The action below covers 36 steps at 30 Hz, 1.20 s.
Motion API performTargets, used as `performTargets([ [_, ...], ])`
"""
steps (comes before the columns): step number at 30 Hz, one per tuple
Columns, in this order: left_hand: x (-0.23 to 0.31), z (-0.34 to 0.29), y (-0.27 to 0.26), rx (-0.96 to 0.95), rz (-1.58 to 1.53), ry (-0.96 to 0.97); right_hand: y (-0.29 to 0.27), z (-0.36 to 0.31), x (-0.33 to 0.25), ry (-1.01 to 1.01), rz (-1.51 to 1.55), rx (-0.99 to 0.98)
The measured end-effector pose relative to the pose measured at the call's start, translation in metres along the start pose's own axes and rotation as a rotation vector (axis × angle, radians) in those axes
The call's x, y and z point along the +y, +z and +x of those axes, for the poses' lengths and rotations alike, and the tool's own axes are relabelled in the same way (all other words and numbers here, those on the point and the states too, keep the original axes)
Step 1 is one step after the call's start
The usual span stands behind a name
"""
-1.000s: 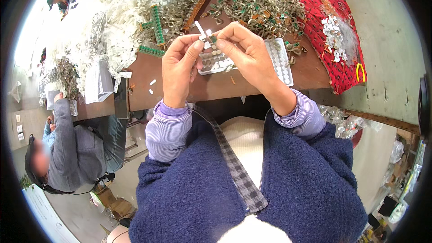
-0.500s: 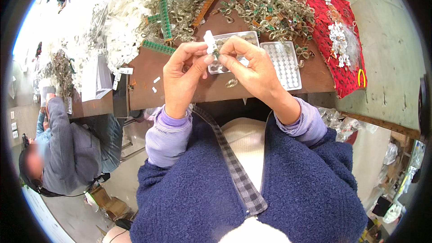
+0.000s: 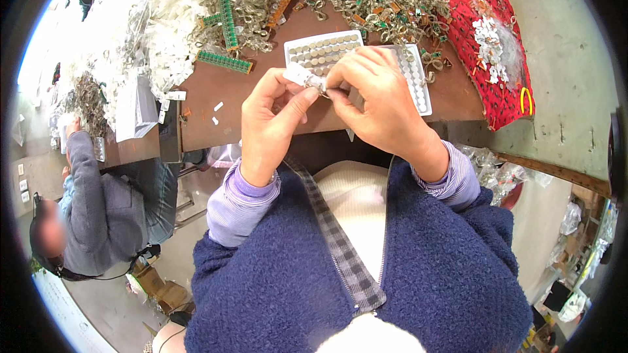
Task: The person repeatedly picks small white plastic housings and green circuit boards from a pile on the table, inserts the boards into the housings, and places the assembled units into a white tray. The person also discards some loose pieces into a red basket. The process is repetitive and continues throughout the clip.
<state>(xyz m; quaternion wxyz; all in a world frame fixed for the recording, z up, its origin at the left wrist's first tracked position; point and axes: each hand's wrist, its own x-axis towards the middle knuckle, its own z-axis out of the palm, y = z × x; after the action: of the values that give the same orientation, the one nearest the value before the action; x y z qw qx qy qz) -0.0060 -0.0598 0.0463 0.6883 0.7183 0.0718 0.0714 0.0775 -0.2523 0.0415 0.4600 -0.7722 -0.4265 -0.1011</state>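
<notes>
Fitting seemed underway at the disc tray's (image 3: 320, 40) near edge, left hand (image 3: 269, 117) pinching a white piece (image 3: 296, 74), right hand (image 3: 378, 99) pinching its end, the next move probably needing steady alignment.

The held piece (image 3: 297, 74) looked smooth plastic; trays (image 3: 423, 100), plastic; discs (image 3: 322, 53), dull metal; jacket (image 3: 451, 261), rough fleece; table (image 3: 203, 131), smooth.

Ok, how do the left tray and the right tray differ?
The discs in the left tray look grey-brown; those in the right tray look paler. The left tray shows its far edge; the right tray shows its near right corner, its left side mostly hidden by the right hand. Both trays are white, with discs in rows.
</notes>
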Motion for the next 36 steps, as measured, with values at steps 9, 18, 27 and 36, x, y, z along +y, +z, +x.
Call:
performTargets([
  [9, -0.021, -0.006, 0.016, 0.035, -0.422, -0.283, 0.013, -0.030, 0.008, 0.034, 0.020, 0.220],
  [18, -0.038, -0.026, 0.009, 0.050, -0.432, -0.275, 0.027, -0.030, 0.012, 0.001, -0.013, 0.114],
  [27, -0.045, -0.007, -0.016, 0.108, -0.507, -0.203, 0.036, -0.003, 0.053, 0.087, -0.257, 0.145],
  [36, -0.043, -0.009, -0.001, 0.024, -0.575, -0.266, 0.036, -0.005, 0.050, 0.062, -0.352, 0.139],
])
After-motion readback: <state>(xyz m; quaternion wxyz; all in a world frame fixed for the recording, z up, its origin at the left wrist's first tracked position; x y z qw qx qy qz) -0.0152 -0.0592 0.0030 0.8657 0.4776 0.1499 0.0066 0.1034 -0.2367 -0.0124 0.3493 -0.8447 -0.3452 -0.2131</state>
